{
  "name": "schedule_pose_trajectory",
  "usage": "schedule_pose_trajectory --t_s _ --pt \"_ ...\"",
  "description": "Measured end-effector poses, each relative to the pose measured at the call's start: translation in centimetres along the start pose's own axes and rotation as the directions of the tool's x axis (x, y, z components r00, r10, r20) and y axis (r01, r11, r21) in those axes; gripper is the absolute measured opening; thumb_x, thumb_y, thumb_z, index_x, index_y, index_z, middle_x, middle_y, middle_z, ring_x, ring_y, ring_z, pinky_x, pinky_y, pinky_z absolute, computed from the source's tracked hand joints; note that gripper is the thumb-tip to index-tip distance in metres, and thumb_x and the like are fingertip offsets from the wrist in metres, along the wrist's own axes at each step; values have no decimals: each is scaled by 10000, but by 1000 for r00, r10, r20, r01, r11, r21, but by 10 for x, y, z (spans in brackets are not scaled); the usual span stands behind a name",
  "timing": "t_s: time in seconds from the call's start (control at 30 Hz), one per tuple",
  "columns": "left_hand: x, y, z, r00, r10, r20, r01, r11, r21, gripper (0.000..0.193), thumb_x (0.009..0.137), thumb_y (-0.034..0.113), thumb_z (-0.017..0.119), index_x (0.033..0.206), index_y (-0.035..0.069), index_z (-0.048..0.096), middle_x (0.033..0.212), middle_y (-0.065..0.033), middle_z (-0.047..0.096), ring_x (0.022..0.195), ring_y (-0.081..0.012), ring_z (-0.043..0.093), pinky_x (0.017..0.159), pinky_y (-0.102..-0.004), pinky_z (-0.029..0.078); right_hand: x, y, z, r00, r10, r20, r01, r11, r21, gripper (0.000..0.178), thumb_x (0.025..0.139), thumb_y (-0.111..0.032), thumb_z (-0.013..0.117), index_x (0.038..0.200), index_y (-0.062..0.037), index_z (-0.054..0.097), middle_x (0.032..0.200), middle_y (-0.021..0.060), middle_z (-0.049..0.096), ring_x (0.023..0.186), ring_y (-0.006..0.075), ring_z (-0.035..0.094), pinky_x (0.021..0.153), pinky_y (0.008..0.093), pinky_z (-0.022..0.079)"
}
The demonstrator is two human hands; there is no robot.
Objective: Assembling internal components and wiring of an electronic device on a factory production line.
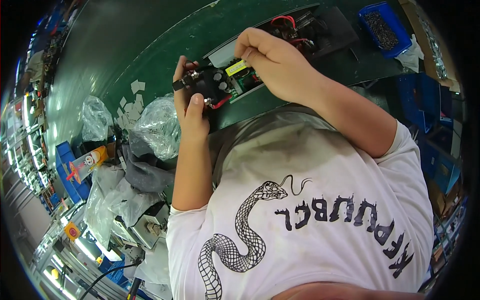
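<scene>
Your left hand [191, 107] grips the board [240, 89] by its black end [206, 85]; your right hand [279, 62] meets its yellow block [236, 68]; that grip, I can't tell.

1. White lights [87, 247] are glowing in strips near the left and bottom-left edges.
2. The green table [125, 45] is looking dim, with a pale shine lying over its left part.
3. Clear bags [160, 127] are sparkling with little white spots.
4. The white shirt [340, 170] is looking bright, but grey shadow is covering its top part, near the table.
5. The black case [342, 32] is hiding its small parts in the dark.
6. Straight lines are bending near the rim, and black is filling the corners.
7. Far-left things are looking tiny and fuzzy.
</scene>
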State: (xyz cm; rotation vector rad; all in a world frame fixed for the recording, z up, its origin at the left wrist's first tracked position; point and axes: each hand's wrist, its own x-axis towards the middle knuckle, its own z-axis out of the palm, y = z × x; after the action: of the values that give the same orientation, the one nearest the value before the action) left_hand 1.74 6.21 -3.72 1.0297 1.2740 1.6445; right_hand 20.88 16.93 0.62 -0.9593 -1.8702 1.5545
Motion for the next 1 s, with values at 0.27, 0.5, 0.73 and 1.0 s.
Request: schedule_pose_trajectory --t_s 0.27,0.5,0.73,1.0 --pt "9 39 -14 958 75 277 -257 651 714 840 704 332 815 1400 2 482 1334 -186 489 1242 -340 492 1036 -426 436 -3 -10 15 984 54 172 -72 992 100 87 1041 -64 483 1038 -55 569 914 9 530 851 114 496 787 264 440" --pt "13 66 11 929 22 370 -334 482 810 811 645 272 873 1324 6 518 1266 -195 570 1160 -376 521 982 -440 461 -6 -8 14 970 -79 229 53 992 119 99 1020 -27 483 1028 -45 580 946 25 567 863 134 538 796 284 469" --pt "0 65 13 977 -12 211 -188 415 890 829 666 228 858 1351 -28 467 1258 -221 568 1139 -400 530 993 -456 449 -18 5 16 910 -345 230 334 939 87 135 926 27 553 1037 -35 599 955 90 610 858 246 596 812 360 504" --pt "-22 44 4 988 111 112 -157 736 658 1007 653 234 908 1411 -46 308 1309 -265 507 1164 -353 547 1028 -450 439 -34 17 -2 738 -630 242 668 630 -396 239 679 -31 650 911 -85 658 935 80 612 772 273 591 726 392 467"
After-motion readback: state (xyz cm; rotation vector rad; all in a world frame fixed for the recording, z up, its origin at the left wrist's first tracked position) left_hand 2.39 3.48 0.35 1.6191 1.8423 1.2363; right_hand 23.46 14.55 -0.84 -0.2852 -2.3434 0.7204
